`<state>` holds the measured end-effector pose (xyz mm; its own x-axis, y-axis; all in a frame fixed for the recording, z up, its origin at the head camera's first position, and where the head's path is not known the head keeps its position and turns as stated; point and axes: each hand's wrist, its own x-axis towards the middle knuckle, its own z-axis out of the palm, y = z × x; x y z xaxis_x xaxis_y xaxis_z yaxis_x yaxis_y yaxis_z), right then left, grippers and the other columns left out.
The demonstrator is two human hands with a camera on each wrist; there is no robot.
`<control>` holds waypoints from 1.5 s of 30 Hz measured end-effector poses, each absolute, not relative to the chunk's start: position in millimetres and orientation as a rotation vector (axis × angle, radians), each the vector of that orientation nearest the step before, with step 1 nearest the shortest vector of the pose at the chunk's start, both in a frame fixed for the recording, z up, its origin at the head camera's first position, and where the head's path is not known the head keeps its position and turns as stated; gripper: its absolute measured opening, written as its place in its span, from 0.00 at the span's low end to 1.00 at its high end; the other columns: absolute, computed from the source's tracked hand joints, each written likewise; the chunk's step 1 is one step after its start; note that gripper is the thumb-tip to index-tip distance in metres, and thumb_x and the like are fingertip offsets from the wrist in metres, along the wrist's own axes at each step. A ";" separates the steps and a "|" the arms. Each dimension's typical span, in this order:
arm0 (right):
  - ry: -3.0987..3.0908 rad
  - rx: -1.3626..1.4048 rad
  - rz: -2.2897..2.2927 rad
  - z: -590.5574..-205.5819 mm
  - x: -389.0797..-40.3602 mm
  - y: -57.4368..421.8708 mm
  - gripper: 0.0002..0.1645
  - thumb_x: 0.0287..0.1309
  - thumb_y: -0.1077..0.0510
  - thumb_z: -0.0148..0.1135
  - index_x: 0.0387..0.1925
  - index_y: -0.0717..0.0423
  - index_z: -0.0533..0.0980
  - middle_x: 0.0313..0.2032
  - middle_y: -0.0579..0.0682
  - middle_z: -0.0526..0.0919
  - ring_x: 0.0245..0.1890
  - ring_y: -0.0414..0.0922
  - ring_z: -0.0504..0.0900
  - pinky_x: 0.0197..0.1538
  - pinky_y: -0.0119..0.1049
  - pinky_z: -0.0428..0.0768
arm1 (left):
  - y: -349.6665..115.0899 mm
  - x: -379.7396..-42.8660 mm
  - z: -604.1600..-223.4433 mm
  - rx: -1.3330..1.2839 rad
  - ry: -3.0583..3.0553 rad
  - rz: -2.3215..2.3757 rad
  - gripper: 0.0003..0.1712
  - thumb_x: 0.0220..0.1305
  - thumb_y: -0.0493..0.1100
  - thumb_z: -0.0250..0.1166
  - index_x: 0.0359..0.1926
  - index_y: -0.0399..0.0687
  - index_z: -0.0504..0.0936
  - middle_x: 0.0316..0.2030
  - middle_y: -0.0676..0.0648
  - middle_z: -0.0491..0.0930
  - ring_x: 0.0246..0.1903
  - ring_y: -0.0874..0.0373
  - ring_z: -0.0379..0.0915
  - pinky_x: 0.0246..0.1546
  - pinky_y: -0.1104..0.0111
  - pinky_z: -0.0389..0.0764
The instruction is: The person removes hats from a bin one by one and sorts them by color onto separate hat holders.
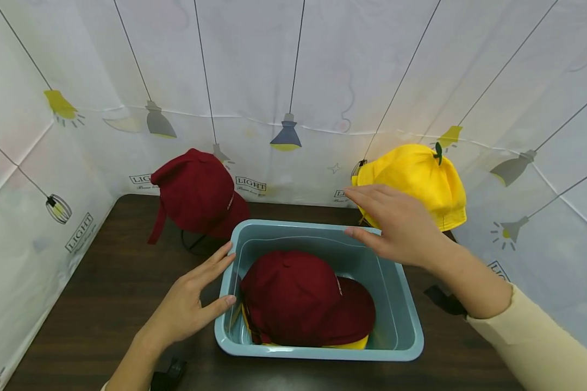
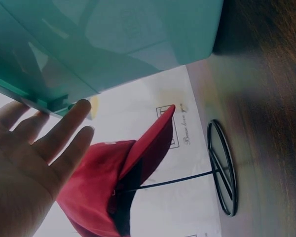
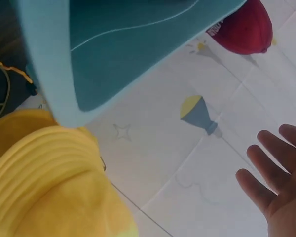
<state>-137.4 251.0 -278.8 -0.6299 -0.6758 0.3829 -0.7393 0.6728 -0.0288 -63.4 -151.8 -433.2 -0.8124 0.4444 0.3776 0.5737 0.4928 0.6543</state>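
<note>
A light blue plastic bin (image 1: pixel 323 353) stands on the dark table. Inside it lies a dark red baseball cap (image 1: pixel 293 298), brim to the right, on top of something yellow (image 1: pixel 352 344) that is mostly hidden. My left hand (image 1: pixel 188 301) is at the bin's left rim, fingers extended and touching or very near it. Over the bin's back right rim hovers my right hand (image 1: pixel 401 222), its fingers straight and nothing in them. Just behind that hand is a yellow bucket hat (image 1: pixel 416 182) with a small green sprout on top. A second red cap (image 1: pixel 195 190) sits behind the left hand.
The second red cap hangs on a black wire stand (image 2: pixel 226 173). A pale curtain (image 1: pixel 323 65) printed with lamps closes off the back and sides. Dark wood tabletop (image 1: pixel 102 282) shows left of the bin.
</note>
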 end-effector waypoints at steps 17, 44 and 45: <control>-2.761 1.258 0.272 -289.0 -125.3 220.1 0.49 0.60 0.36 0.73 0.74 0.57 0.71 0.72 0.55 0.74 0.71 0.56 0.73 0.69 0.59 0.73 | -151.6 -61.6 -432.1 -0.863 -2.602 -1.222 0.44 0.67 0.47 0.73 0.79 0.47 0.66 0.81 0.52 0.55 0.76 0.52 0.60 0.72 0.64 0.62; -3.061 1.361 0.218 -315.5 -119.5 182.4 0.53 0.61 0.27 0.66 0.76 0.55 0.69 0.73 0.54 0.73 0.72 0.55 0.72 0.72 0.55 0.70 | -152.7 -64.2 -435.0 -0.878 -2.576 -1.230 0.44 0.67 0.46 0.73 0.80 0.48 0.65 0.81 0.51 0.56 0.76 0.52 0.60 0.72 0.67 0.61; -3.077 1.361 0.227 -316.9 -119.4 181.4 0.53 0.60 0.26 0.66 0.76 0.55 0.69 0.73 0.54 0.73 0.72 0.55 0.72 0.72 0.55 0.70 | -153.0 -64.2 -434.9 -0.877 -2.577 -1.234 0.44 0.67 0.46 0.73 0.80 0.48 0.65 0.81 0.51 0.55 0.77 0.52 0.60 0.72 0.67 0.61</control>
